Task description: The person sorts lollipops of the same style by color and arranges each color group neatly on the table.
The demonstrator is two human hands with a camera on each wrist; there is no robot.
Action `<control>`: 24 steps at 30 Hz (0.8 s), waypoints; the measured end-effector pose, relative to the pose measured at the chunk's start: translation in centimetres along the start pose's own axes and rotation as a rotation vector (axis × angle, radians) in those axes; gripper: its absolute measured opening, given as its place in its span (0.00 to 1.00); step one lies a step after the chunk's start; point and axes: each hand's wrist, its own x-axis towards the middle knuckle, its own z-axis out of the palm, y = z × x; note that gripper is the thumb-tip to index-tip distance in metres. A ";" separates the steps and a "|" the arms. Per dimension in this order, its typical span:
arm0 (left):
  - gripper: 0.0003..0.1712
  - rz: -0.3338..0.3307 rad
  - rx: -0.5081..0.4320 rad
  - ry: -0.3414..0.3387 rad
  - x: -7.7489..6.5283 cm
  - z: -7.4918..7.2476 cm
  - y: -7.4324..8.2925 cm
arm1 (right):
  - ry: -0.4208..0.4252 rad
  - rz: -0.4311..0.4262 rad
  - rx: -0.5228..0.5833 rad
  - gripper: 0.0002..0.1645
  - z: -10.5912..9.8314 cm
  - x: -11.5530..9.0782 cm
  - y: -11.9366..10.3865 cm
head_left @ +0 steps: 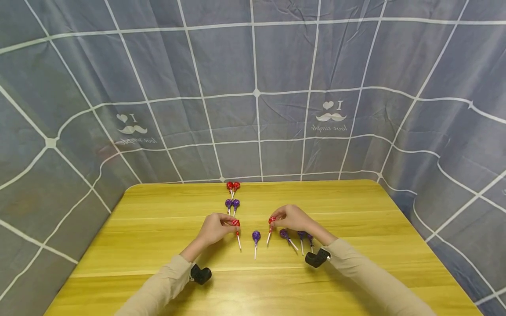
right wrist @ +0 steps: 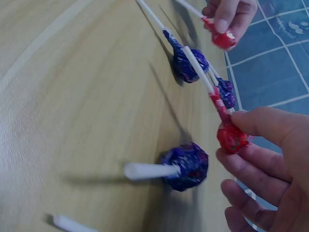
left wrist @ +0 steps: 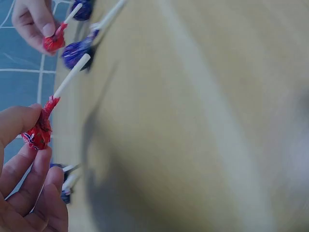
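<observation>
Two hands at work over a wood-grained bench [head_left: 158, 245]. We see the left hand [head_left: 215, 228] grasping a red-wrapped lollipop [head_left: 236, 223] by its head, between thumb and fingertips; the white stick points toward the person. The right hand [head_left: 291, 218] grasps a second red lollipop [head_left: 271, 220] in the same way. In both wrist views we find these two held above the bench surface. Between the hands lies a single purple lollipop [head_left: 256, 237], its stick likewise toward the person. Beside and beneath the right hand and forearm we count three purple lollipops [head_left: 283, 233], the outer two partly covered by the arm. Beyond the left hand lies a purple pair [head_left: 232, 203], heads side by side; farther off, near the back edge, we note a red pair [head_left: 233, 186] with sticks converging. A grey cloth [head_left: 229, 118] with white lines hangs behind.
</observation>
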 end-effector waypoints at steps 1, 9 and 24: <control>0.13 0.001 0.013 0.010 0.1 -0.4 0.3 | 0.008 0.001 0.002 0.15 -0.2 0.0 0.0; 0.17 0.010 0.103 0.009 1.5 -4.2 2.8 | 0.025 -0.002 -0.041 0.15 -2.5 0.7 -0.5; 0.21 0.141 0.177 -0.035 5.3 -6.9 5.3 | 0.062 -0.081 -0.057 0.14 -6.3 4.3 -1.6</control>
